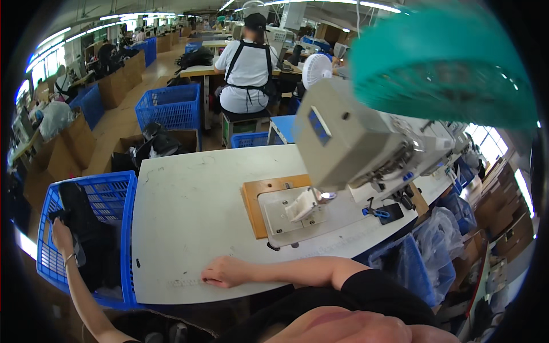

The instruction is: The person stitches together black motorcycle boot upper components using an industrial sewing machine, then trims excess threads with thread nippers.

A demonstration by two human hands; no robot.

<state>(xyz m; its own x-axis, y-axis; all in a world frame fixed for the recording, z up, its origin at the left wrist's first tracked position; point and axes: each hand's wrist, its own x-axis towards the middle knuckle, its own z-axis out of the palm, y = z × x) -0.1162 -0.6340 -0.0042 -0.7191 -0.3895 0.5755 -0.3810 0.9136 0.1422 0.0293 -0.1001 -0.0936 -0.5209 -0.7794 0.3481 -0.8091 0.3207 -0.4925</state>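
My left hand reaches over the blue plastic basket on the left. Its fingers are closed on a black fabric piece among other dark pieces in the basket. A bracelet circles that wrist. My right hand rests on the near edge of the white worktable, curled into a loose fist with nothing showing in it. The sewing machine stands to the right, its arm above a metal plate set in a wooden surround. No fabric lies under the machine's head.
A green fan hangs close at upper right. Blue-handled snips lie by a dark phone-like slab on the table. Plastic-lined blue bins stand at right. Beyond the table are another blue basket and a seated co-worker.
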